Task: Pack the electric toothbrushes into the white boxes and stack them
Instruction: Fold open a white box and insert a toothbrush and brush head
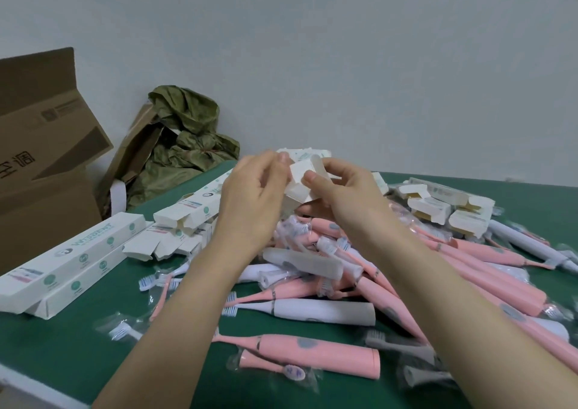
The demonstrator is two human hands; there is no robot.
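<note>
Item, as I see it from the head camera: left hand (250,196) and right hand (341,189), both raised over the middle of the table (62,346), forearms reaching in from the lower edge. Both grasp one box (300,183) between them. The left fingers curl round its near end with the thumb up at the top flap, and the right thumb presses on the end flap with the fingers wrapped behind. The box is white card, long and square-ended, tilted, held above the brushes (344,267). These are a loose heap of smooth plastic handles, mostly pink, some white and one or two grey, with bristled heads, many in clear crinkled sleeves. Closed boxes (72,258), two, printed with green dots, lie side by side at the left. Open boxes (184,217), flaps out, are piled just beyond them. More open boxes (450,208) sit at the far right. The table top is dark green and matt with a pale edge. Beyond it stand a brown carton (40,145), flaps up, a crumpled green sheet (187,133) and a plain pale wall (312,48).
</note>
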